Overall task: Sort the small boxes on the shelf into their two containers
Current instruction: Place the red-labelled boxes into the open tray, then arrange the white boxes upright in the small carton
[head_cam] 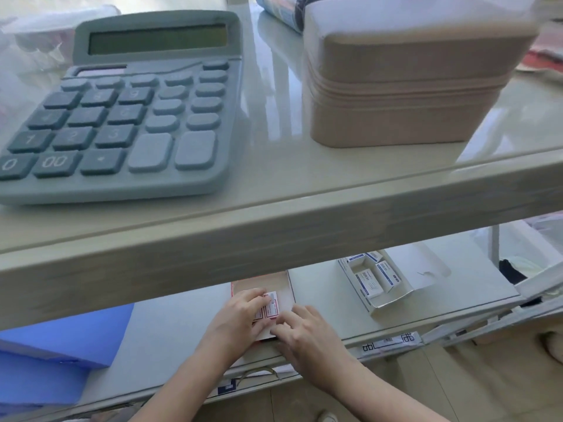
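On the lower shelf (170, 336), beneath the thick front edge of the upper shelf (274, 226), an open red-edged tray (283, 287) is seen, and everything else is placed from it. Small red-and-white boxes (269, 304) are lying inside the tray near its front. The left hand (240, 318) is laid over these boxes, its fingers bent down onto them; whether one is actually gripped cannot be told. The right hand (304, 333) is set just right of the left, at the tray's front right corner, with its fingers curled against the tray edge; whether anything is enclosed in them cannot be told. Well to the right of the tray, on the same shelf, an open white carton (393, 298) is seen, and several blue-and-white boxes (370, 281) are packed in it at slightly differing angles. To the left of the tray, blue folders (61, 354) are stacked. Above the tray, on the upper shelf, a grey-blue calculator (122, 117) is placed to the left and a closed beige case (405, 86) to the right.
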Demonstrator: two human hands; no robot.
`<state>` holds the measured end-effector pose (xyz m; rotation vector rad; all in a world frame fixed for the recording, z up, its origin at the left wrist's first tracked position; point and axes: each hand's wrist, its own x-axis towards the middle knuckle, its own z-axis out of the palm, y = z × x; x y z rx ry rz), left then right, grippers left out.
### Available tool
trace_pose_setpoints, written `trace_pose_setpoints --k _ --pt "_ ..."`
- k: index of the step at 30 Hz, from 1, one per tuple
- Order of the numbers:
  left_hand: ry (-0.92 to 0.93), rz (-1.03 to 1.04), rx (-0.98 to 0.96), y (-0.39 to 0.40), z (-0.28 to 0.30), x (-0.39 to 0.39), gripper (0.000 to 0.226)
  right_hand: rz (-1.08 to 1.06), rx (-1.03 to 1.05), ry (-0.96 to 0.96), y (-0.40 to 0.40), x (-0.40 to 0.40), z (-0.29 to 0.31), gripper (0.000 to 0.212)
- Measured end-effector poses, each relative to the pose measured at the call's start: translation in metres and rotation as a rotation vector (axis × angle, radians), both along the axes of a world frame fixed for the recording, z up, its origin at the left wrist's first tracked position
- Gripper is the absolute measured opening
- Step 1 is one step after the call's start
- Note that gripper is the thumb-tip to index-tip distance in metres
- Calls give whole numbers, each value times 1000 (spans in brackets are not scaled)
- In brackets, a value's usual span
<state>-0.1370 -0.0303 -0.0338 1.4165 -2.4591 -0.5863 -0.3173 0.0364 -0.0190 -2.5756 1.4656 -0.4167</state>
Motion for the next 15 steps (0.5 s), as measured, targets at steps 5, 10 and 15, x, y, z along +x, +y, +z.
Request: trace_pose_setpoints --k 5,10,15 --pt "4 35 -82 3 18 -12 40 -279 -102 -286 11 -72 32 14" --pt "107 -49 -159 13 46 -68 28 -512 119 -145 26 -163 22 37" --pt "106 -132 -128 17 53 -113 27 -445 110 -131 23 -161 10 24"
